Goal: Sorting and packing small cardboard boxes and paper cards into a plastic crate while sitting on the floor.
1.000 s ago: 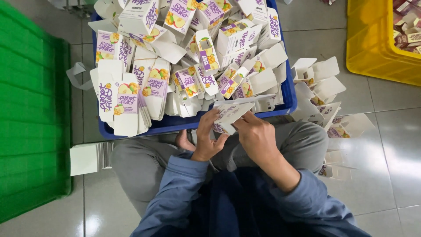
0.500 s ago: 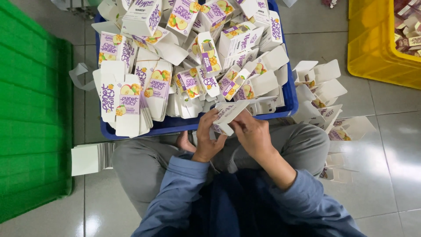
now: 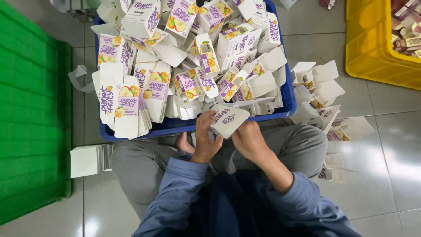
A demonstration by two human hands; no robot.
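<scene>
A small white carton (image 3: pixel 228 119) with purple print sits tilted between the two hands, just above the person's lap and touching the near rim of the blue crate. The left hand (image 3: pixel 205 140) grasps its left end with fingers curled up over the edge, and the right hand (image 3: pixel 249 139) grips its right underside, thumb pressed against the board. Directly beyond both hands stands the blue crate (image 3: pixel 287 94), heaped with flat and half-folded cartons (image 3: pixel 193 52) of the same white, purple and fruit-printed kind, too many and too overlapped to count; several hang over the near wall right above the fingers. To the right of the right hand, a loose cluster of opened cartons (image 3: pixel 320 90) lies on the floor beside the knee, roughly half a dozen, though the exact number is unclear. To the left of the left hand, one stack of flat white blanks (image 3: pixel 90 160) rests on the floor by the other knee. Farther left is a green crate (image 3: pixel 30 131), and far right beyond the loose cartons a yellow crate (image 3: pixel 377 48) holds more boxes. The floor (image 3: pixel 394 149) is glossy grey tile; the person sits with grey trousers and blue sleeves.
</scene>
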